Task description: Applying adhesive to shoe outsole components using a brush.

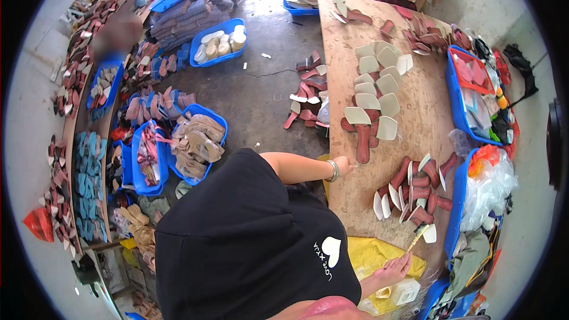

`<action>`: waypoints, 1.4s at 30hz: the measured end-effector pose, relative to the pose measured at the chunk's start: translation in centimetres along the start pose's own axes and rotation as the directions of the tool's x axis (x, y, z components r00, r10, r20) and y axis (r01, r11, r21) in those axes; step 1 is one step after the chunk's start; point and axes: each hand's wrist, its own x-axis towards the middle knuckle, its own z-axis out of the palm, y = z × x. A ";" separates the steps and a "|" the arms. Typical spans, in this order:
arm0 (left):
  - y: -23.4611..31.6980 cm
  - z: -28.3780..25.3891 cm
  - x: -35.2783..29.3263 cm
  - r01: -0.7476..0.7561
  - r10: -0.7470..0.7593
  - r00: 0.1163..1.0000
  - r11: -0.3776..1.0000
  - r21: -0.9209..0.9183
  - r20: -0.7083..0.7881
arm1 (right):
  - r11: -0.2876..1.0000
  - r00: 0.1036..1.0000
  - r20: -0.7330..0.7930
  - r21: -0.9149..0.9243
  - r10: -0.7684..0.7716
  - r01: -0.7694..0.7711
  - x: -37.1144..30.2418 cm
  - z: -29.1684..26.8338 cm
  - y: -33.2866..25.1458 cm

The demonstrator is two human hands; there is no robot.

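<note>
Fingers of the right hand [396, 268] grip a slim pale-yellow brush [418, 237] by its handle, seemingly for reach, near red-and-white shoe soles [420, 192] heaped on the brown wooden surface [355, 213], while I cannot tell whether the left hand [342, 166] is closed.

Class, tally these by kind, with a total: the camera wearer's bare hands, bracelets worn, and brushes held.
Left hand and right hand: 2
Bracelet, on the left wrist: 1
Brush, in the right hand: 1
Total: 4
</note>
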 end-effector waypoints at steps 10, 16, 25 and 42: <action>11.9 1.6 -6.4 -0.462 0.258 0.817 0.828 0.319 0.515 | 0.998 0.957 -0.292 -0.065 -0.010 -0.010 -2.5 -3.8 -0.4; 14.9 5.1 -5.0 -0.910 0.794 0.351 0.414 -0.019 0.497 | 0.997 0.944 -0.330 0.080 0.006 0.022 -2.5 -4.1 0.4; 26.5 9.2 3.0 -0.886 0.775 0.460 0.434 0.163 0.433 | 0.997 0.847 -0.529 0.074 0.053 -0.016 -4.5 -4.6 0.7; 29.2 26.9 26.7 -0.733 0.638 0.213 -0.397 0.553 0.740 | 0.961 0.611 -0.781 -0.054 0.128 -0.271 -9.6 -4.1 -1.2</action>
